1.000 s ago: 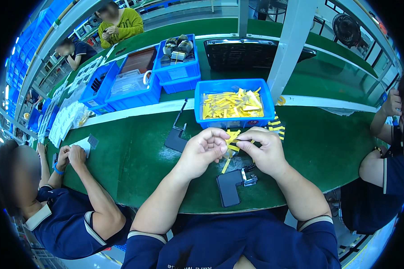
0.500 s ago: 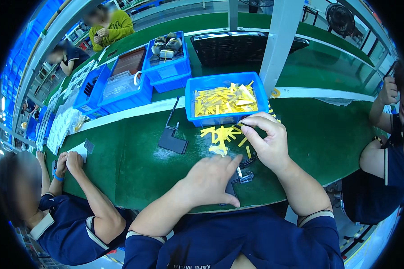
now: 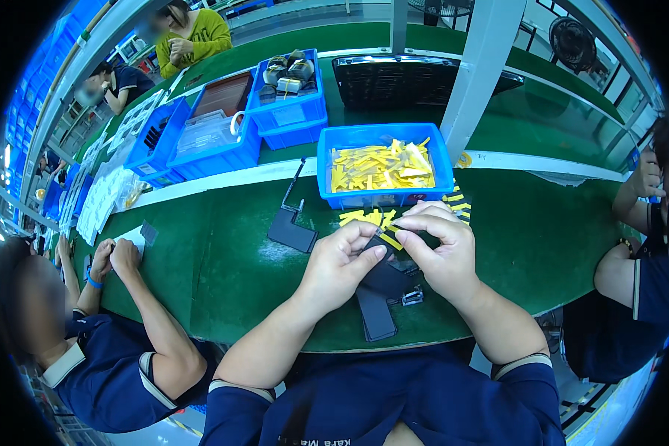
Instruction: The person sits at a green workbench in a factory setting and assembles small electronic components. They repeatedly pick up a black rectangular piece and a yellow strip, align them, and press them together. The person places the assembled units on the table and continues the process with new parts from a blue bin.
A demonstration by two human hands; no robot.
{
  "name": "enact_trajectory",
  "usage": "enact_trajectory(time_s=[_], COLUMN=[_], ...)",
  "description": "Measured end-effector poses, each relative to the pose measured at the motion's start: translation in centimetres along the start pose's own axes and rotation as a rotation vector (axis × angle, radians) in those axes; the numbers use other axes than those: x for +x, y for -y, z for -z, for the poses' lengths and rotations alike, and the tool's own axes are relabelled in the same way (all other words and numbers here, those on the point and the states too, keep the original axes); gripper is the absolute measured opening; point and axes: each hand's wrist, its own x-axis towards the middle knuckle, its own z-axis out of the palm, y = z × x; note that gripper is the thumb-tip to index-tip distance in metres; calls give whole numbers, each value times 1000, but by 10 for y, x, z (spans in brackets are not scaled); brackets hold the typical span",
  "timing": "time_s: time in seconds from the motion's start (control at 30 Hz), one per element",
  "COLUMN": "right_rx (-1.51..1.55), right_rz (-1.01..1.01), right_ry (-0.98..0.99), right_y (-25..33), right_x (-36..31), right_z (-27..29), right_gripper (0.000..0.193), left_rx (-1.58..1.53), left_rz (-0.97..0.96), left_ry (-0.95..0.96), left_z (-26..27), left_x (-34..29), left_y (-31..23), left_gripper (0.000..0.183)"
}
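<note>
"What's changed nearest you?"

"At 6 o'clock, the left hand covered the dark parts on the desk half a second ago; now it has come up and they show again."

"What's it holding?"

"A flat black part, at the clock's centre, above the others. The left grip is closed on it, thumb uppermost. So both hands now meet at one piece instead of working apart."

"How does it look?"

"Dark, thin and tilted, its outline partly hidden by fingers."

"And the right grip?"

"The right hand is at 1 o'clock, thumb and forefinger nearly meeting by a yellow strip. Whether they pinch it, I can't tell."

"Farther off?"

"Another black part at 10 o'clock, loose yellow strips at 12, then the blue box heaped with more, also at 12."
</note>
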Motion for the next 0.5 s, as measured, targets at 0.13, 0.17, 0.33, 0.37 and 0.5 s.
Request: enact_trajectory(time_s=[0.13,0.17,0.33,0.37,0.5], right_rx=[29,27,39,41,44], right_rz=[-67,-69,-69,-62,-57], right_ry=[5,3,-16,-12,-13], right_y=[1,1,3,2,1], right_x=[0,0,-2,-2,-2], right_z=[0,0,-2,-2,-2], right_gripper=[13,13,13,13,12], left_rx=[37,32,-8,4,2], left_rz=[40,40,-37,-44,-41], left_ry=[10,16,-28,-31,-4], left_z=[1,0,-3,-3,-2], left_x=[-2,-2,-1,-1,0], left_y=[1,-1,2,3,5], left_gripper=[23,24,21,21,21])
